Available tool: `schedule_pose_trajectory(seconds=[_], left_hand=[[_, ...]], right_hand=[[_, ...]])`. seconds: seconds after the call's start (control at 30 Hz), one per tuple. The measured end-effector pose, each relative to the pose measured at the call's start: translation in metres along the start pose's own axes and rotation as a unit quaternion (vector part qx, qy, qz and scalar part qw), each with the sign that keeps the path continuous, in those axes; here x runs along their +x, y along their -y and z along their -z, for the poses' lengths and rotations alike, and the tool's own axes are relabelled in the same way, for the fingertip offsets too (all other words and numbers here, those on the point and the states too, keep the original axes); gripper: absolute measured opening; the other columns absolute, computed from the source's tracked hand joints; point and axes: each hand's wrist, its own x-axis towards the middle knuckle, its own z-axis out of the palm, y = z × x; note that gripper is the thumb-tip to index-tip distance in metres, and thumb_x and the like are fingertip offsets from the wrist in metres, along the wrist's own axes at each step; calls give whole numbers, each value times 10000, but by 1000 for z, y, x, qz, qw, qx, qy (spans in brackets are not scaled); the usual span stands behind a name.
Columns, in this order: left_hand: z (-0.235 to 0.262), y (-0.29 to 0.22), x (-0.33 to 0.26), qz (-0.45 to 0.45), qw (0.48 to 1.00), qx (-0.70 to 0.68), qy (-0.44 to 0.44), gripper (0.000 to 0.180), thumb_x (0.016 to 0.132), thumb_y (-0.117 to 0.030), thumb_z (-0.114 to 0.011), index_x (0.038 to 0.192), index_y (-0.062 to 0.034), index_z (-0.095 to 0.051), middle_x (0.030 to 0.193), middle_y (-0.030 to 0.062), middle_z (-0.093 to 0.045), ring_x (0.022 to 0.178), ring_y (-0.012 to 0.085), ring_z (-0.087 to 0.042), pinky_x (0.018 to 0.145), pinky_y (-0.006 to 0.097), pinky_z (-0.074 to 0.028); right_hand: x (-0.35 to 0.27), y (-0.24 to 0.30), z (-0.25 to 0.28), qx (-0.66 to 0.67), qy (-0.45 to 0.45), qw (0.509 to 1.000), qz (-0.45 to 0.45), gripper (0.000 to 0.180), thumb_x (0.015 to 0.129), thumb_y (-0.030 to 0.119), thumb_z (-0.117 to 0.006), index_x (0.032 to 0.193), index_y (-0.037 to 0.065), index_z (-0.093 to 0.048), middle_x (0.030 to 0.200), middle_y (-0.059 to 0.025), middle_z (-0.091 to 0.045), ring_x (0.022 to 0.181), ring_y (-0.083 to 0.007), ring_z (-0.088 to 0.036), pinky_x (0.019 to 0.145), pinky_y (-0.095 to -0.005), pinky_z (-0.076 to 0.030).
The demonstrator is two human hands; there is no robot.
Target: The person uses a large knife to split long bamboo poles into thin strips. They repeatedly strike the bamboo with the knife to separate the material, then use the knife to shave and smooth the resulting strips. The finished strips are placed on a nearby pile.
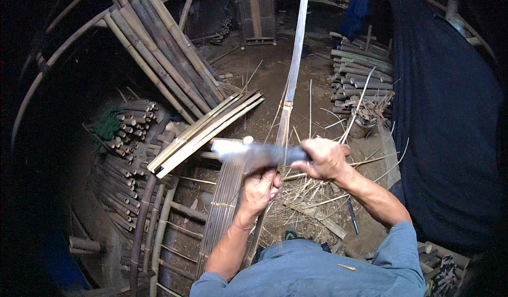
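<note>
My right hand [327,159] is closed round the handle of a wide-bladed knife [259,155]. Its blade is smeared by motion and lies across a long, upright bamboo strip [286,118]. Just below the blade, my left hand [259,192] grips the strip, fingers curled round it; a thin sliver seems to stand away from its left side. The strip runs far out in front of me to the top of the view. Left of my left hand lies a row of thin, flat bamboo slats [219,209] side by side. Whether the blade is cutting in is hidden by the blur.
Split bamboo pieces [206,133] and long poles [164,53] lean at the left, above stacked bamboo lengths [114,175]. More poles are piled [362,74] at the back right, beside a dark cloth [450,122]. Shavings [312,196] and a dark tool [352,216] lie on the floor.
</note>
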Motion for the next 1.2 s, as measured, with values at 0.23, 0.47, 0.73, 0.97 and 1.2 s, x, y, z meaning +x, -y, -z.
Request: schedule_pose_trajectory(seconds=[0.23,0.47,0.73,0.97,1.2], left_hand=[[-10,15,-27,-1,997,67,-44,398,1013,-277,-488,1329,-41,-539,641,-34,-504,504,31,-432,437,188,-360],[1,32,-49,-9,991,106,-78,414,1003,-270,-510,1346,-38,-521,651,-25,-518,526,36,-450,455,196,-379],[9,52,-75,23,992,108,-66,397,1002,-218,-504,1334,0,-518,637,-19,-512,523,47,-453,463,209,-391],[56,103,-166,57,985,160,-42,362,993,-172,-502,1292,26,-542,606,-4,-512,495,66,-447,445,227,-367],[86,130,-210,114,981,135,-82,378,978,-237,-524,1204,56,-595,590,-1,-510,500,73,-451,450,245,-363]], right_hand=[[-6,-9,-10,28,-15,993,-118,500,859,586,-590,857,85,-579,693,-155,-641,635,-316,-669,534,-442,-511],[-12,-20,-18,48,1,963,-267,479,888,556,-572,836,79,-566,602,-155,-596,564,-355,-634,515,-458,-505],[-2,-74,-11,-73,-29,965,-252,531,914,615,-474,889,92,-561,614,-164,-609,574,-354,-641,507,-449,-488],[4,-149,34,-131,-20,920,-370,573,916,634,-443,898,89,-617,722,-232,-649,748,-432,-653,631,-501,-495],[-10,-142,18,-63,-11,947,-315,436,938,510,-515,994,93,-627,723,-210,-643,729,-400,-658,612,-453,-498]])
